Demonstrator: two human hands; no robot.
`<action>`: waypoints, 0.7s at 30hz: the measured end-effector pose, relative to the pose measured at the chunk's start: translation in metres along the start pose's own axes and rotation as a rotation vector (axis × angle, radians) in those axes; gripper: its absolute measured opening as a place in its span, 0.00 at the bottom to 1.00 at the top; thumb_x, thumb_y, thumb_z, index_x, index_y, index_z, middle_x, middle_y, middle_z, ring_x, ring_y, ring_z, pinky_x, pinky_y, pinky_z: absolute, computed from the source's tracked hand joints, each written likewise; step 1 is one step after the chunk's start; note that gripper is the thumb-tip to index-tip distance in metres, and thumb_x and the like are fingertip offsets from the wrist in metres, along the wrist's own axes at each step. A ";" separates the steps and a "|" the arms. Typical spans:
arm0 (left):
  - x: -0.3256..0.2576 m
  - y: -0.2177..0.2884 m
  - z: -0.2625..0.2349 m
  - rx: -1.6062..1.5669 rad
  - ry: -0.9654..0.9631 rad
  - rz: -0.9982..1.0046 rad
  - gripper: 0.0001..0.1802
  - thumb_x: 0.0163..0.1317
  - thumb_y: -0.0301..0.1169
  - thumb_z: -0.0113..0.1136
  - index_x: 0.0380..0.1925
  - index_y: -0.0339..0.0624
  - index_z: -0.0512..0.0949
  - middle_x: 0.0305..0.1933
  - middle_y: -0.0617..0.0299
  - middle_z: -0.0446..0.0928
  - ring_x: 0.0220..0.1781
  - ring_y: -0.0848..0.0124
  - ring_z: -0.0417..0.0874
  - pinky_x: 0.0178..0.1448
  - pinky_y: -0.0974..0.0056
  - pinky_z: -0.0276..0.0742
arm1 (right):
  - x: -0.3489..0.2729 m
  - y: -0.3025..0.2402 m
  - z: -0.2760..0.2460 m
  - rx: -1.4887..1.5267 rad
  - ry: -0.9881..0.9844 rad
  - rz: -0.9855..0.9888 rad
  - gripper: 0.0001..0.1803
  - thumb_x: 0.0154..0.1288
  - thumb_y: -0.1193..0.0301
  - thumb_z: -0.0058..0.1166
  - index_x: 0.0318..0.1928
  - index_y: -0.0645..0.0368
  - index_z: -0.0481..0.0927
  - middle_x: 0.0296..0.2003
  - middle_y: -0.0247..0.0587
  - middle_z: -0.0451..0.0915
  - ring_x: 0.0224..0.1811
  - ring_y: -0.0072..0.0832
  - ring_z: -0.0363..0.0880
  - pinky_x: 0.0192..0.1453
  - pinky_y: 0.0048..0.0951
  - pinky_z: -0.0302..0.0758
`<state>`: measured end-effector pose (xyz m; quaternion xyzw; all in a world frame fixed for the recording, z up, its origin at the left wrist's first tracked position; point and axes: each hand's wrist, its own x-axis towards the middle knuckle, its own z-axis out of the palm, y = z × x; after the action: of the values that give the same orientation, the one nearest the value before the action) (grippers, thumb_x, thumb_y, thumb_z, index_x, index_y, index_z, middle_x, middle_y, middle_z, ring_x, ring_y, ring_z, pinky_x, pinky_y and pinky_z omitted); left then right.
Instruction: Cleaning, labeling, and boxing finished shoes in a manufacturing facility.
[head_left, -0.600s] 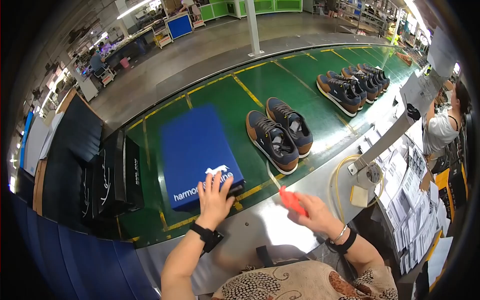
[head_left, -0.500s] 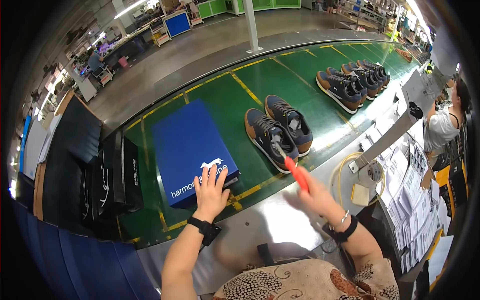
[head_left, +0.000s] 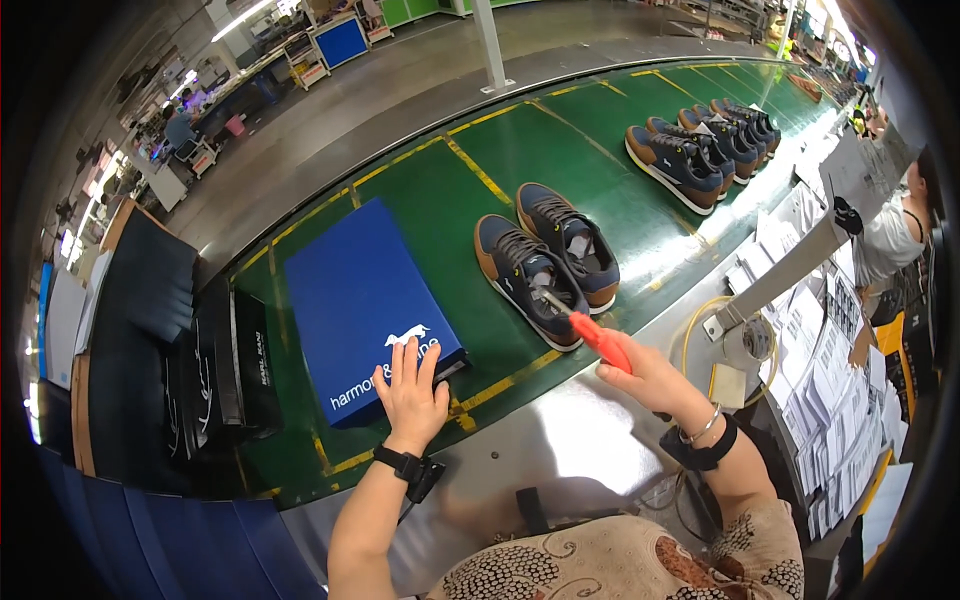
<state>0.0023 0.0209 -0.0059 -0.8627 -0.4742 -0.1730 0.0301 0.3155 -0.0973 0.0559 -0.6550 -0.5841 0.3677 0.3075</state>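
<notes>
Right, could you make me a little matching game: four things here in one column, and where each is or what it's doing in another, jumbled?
1. Left hand
2. Right hand
3. Nearest shoes
4. Papers

A. Piled toward the picture's right side
B. Gripping a red-handled tool
C. On the green surface, right of the blue box
D. Resting on the blue box

Pairs: 1-D, 2-B, 3-C, 4-A

Left of centre, the blue box [head_left: 355, 290] bears white lettering [head_left: 352, 396], partly covered by the left hand [head_left: 412, 400], and a white animal emblem [head_left: 408, 335]. White script and print mark the black boxes [head_left: 225, 395] at left; the papers' [head_left: 815, 390] print, right, is too small.
</notes>
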 end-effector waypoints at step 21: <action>0.122 0.162 0.038 -0.297 -0.329 0.174 0.38 0.49 0.47 0.61 0.59 0.43 0.64 0.37 0.47 0.80 0.40 0.50 0.80 0.48 0.52 0.73 | -0.059 0.034 -0.008 0.242 0.179 0.146 0.28 0.61 0.61 0.54 0.59 0.59 0.68 0.45 0.50 0.77 0.50 0.38 0.76 0.54 0.34 0.70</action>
<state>0.2065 0.0389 0.0160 -0.9119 -0.3657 -0.0949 -0.1601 0.3373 -0.1602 0.0389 -0.6840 -0.4567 0.3970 0.4075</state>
